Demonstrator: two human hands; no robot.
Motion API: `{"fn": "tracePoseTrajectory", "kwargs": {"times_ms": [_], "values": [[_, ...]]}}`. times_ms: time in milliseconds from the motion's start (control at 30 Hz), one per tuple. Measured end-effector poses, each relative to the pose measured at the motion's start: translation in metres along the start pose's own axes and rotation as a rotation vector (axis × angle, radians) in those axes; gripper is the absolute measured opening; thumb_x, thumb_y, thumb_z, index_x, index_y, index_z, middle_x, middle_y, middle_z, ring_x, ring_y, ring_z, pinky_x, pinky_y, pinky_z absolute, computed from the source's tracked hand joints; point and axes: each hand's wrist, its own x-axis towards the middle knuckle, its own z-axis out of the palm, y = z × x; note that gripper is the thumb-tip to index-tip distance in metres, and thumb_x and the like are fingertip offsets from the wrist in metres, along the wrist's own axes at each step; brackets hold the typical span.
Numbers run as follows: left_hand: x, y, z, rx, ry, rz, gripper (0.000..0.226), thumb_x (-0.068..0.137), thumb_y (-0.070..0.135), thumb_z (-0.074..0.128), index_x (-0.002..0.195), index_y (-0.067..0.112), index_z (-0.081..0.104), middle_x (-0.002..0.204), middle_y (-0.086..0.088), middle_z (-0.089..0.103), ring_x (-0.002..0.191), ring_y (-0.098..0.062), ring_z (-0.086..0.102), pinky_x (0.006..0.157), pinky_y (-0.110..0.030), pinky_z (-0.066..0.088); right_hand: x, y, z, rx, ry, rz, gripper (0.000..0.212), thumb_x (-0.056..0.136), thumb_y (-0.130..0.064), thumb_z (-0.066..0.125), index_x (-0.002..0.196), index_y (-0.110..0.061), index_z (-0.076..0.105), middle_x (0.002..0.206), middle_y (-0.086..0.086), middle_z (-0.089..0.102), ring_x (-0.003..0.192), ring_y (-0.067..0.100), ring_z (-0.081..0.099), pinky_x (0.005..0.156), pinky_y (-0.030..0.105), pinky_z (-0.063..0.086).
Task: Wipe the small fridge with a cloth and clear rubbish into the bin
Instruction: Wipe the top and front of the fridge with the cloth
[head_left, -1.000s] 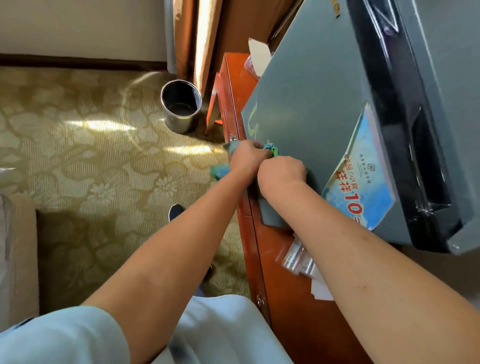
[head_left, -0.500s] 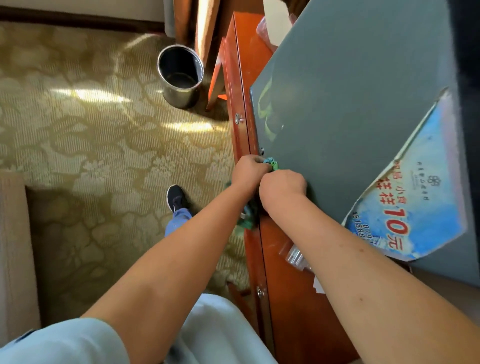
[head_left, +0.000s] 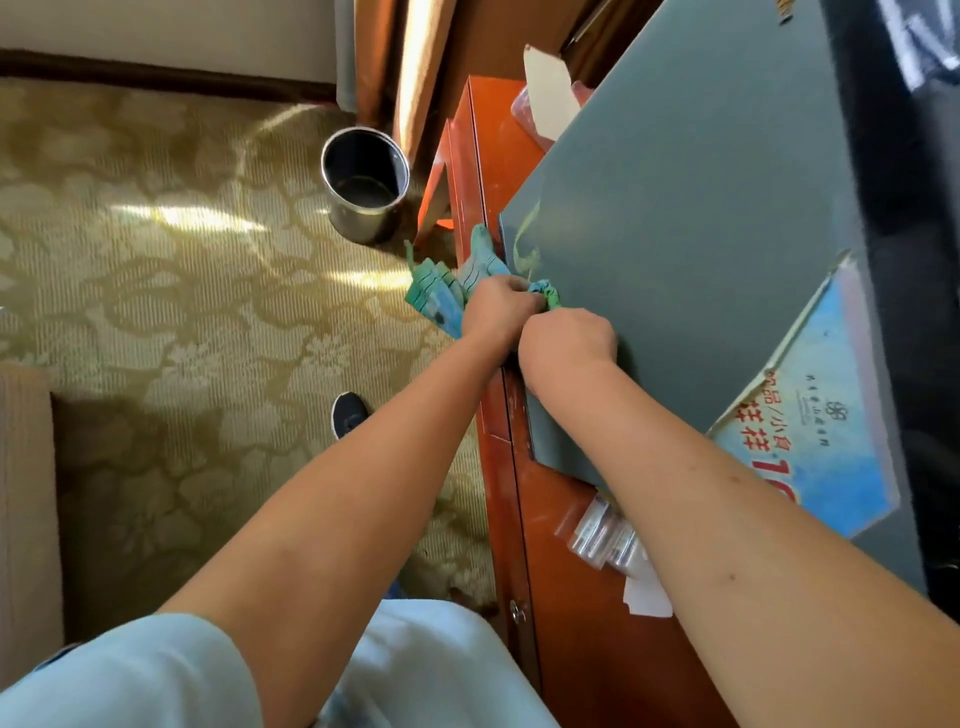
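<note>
Seen from above: both hands bunched together at the front left edge of the small fridge (head_left: 691, 218), a grey-green box standing on an orange-red wooden counter (head_left: 582, 597). Left hand (head_left: 496, 312) curled around a blue-green striped cloth (head_left: 452, 291), fingers grasping it against the fridge's edge, loose folds of cloth hanging off to the left over the counter's rim. Right hand (head_left: 569, 340) clenched just beside, knuckles up, touching the left; whether those fingers also grasp the cloth cannot be told. Pale green smear (head_left: 524, 244) on the fridge surface just above the hands. Blue printed flyer (head_left: 815, 431) lying tilted on the fridge at right. Clear plastic packet (head_left: 602, 535) and white paper (head_left: 647, 592) on the counter below the right forearm. Round metal bin (head_left: 363, 182) upright on the patterned carpet (head_left: 182, 260), near the counter's far corner, well apart from the hands. Dark shoe (head_left: 349, 413) on the carpet below.
</note>
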Motion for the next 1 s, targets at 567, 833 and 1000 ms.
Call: {"fn": "tracePoseTrajectory", "kwargs": {"times_ms": [567, 833, 1000], "values": [[-0.003, 0.019, -0.011, 0.083, -0.018, 0.064, 0.011, 0.081, 0.018, 0.071, 0.076, 0.008, 0.072, 0.081, -0.013, 0.071, 0.076, -0.022, 0.064, 0.068, -0.036, 0.052, -0.001, 0.003, -0.017, 0.005, -0.017, 0.024, 0.034, 0.101, -0.008, 0.048, 0.13, -0.014, 0.064, 0.135, 0.008, 0.062, 0.123, 0.027, 0.059, 0.077, 0.034, 0.042], [0.034, -0.031, 0.005, 0.113, -0.044, -0.058, 0.005, 0.081, 0.018, 0.069, 0.08, 0.022, 0.071, 0.086, 0.001, 0.073, 0.087, -0.018, 0.066, 0.072, -0.029, 0.051, 0.029, -0.019, 0.024, 0.006, -0.085, -0.029, 0.035, 0.103, -0.009, 0.041, 0.129, -0.013, 0.064, 0.133, 0.008, 0.062, 0.122, 0.026, 0.059, 0.083, 0.034, 0.047], [0.032, -0.054, 0.013, 0.094, -0.106, -0.122, 0.014, 0.084, 0.017, 0.072, 0.073, 0.024, 0.068, 0.079, 0.003, 0.069, 0.085, -0.019, 0.067, 0.078, -0.034, 0.055, 0.031, -0.025, 0.028, 0.007, -0.233, -0.03, 0.033, 0.102, -0.012, 0.047, 0.131, -0.012, 0.062, 0.135, 0.008, 0.062, 0.123, 0.026, 0.059, 0.088, 0.036, 0.049]]}}
